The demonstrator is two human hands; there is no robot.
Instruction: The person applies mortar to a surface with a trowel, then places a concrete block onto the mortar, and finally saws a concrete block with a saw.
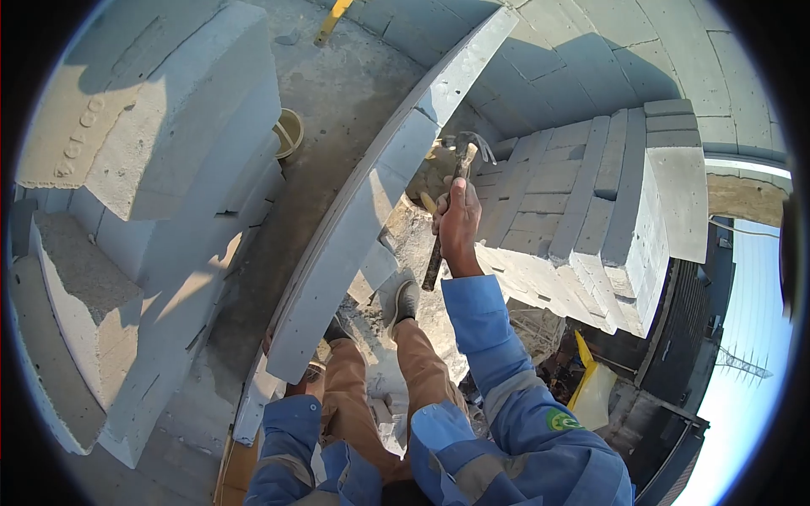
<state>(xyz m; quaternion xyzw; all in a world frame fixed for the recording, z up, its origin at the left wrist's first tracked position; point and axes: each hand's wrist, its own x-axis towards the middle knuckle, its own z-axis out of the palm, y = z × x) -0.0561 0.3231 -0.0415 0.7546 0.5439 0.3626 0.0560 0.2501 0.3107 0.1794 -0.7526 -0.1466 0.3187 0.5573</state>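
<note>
With my right hand I am holding the hammer, which is standing head up, between the long row of pale blocks and the stacked blocks. My right fingers are closing around the handle, pressed together, and my thumb is lying along it toward the head. To hold it well, in my judgement, I should be gripping firmly but with a loose wrist, leaving the lower handle free, and minding that the claw is not catching the stack. My left hand is hiding mostly behind the near end of the row; only a small dark part is showing beside its edge, so I cannot tell if these fingers are spreading, pressing or pinching. The striking face of the hammer is also hard to make out against the rubble. One shoe is showing plainly, while the block row is partly covering the other.
</note>
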